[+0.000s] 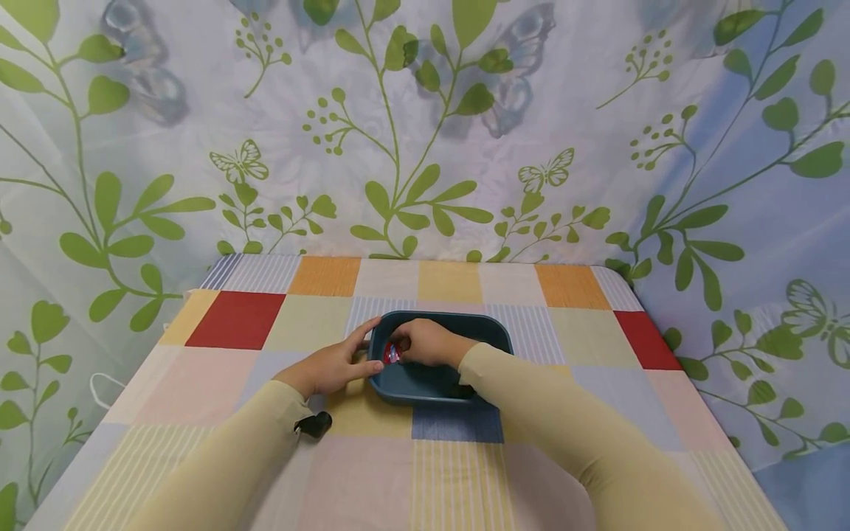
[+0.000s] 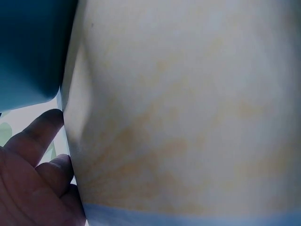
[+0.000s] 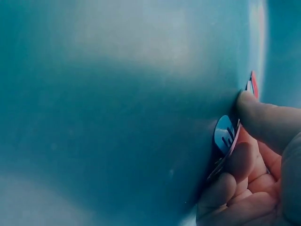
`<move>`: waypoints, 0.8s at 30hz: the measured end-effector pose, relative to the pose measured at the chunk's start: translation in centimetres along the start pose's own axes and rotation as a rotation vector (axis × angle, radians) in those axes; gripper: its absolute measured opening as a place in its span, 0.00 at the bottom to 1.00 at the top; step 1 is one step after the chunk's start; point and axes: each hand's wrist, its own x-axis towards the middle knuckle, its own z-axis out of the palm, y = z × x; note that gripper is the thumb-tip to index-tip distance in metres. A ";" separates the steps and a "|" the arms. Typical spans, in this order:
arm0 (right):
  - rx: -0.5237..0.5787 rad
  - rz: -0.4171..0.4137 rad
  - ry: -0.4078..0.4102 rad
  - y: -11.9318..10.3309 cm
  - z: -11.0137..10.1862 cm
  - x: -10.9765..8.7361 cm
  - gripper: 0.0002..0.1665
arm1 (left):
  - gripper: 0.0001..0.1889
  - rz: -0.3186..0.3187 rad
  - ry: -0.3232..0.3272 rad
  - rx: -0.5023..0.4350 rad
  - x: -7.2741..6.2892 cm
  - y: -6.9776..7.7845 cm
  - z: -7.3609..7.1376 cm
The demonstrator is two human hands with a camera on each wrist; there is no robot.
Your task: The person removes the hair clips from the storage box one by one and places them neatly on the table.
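Observation:
A dark teal rectangular plastic bin (image 1: 438, 399) sits on the table. My left hand (image 1: 330, 366) is at its left side, fingers and thumb spread along the wall; in the left wrist view its fingers (image 2: 35, 132) show just beside the bin's outer corner (image 2: 33, 56). Inside the bin, toward the left end, my right hand (image 1: 430, 342) pinches small flat pieces. The head view shows a red and pale-blue piece (image 1: 392, 354) at its fingertips. Close up, one rounded blue piece (image 3: 225, 135) carries black marks, and a red-edged piece (image 3: 253, 84) shows beyond the thumb.
A patchwork cloth (image 1: 358, 479) of coloured squares and stripes covers the table. Behind and at both sides hangs a curtain (image 1: 425, 133) printed with leaves and butterflies. A white cord (image 1: 99, 391) loops at the table's left edge.

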 end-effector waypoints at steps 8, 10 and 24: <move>0.116 0.006 -0.014 0.9 0.1 0.3 0.22 | 0.46 -0.001 0.006 -0.003 -0.1 0.1 0.0; 0.135 0.001 -0.012 1.0 0.0 0.3 0.21 | 0.47 0.002 0.006 -0.003 -0.2 0.1 0.0; 0.369 0.023 -0.019 0.5 -1.1 -0.9 0.24 | 0.48 0.007 0.001 -0.002 -0.2 0.1 0.0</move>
